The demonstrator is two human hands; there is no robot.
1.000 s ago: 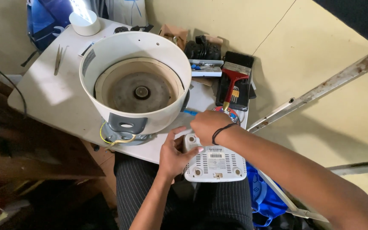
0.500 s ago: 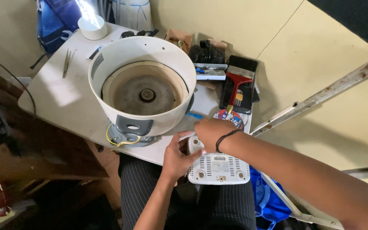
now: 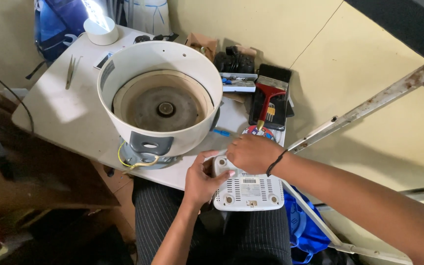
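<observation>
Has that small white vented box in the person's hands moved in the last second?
No. The white box sits in the same spot, just off the table edge below the big white bowl, with both hands on it.

At frame centre, the white cooker housing (image 3: 160, 93) looks smooth glossy plastic; the vented router casing (image 3: 249, 190) lower down, matt plastic.
</observation>
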